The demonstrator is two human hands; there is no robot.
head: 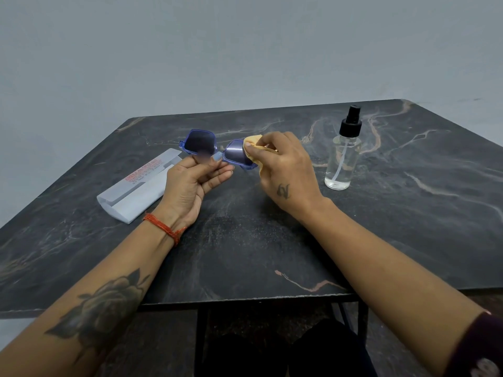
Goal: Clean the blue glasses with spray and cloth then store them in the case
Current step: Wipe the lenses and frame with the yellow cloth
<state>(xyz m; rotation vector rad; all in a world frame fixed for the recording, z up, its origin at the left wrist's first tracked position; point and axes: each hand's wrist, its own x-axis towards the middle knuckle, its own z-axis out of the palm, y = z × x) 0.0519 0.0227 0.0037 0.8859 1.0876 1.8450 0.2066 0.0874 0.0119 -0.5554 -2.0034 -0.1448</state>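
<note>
The blue glasses are held above the dark marble table, between the white case at left and the spray bottle at right; the left hand pinches the frame at the bridge; the right hand presses a yellow cloth against the right lens; they look light, thin and scratch-prone, best gripped by the frame, not the lenses.
</note>
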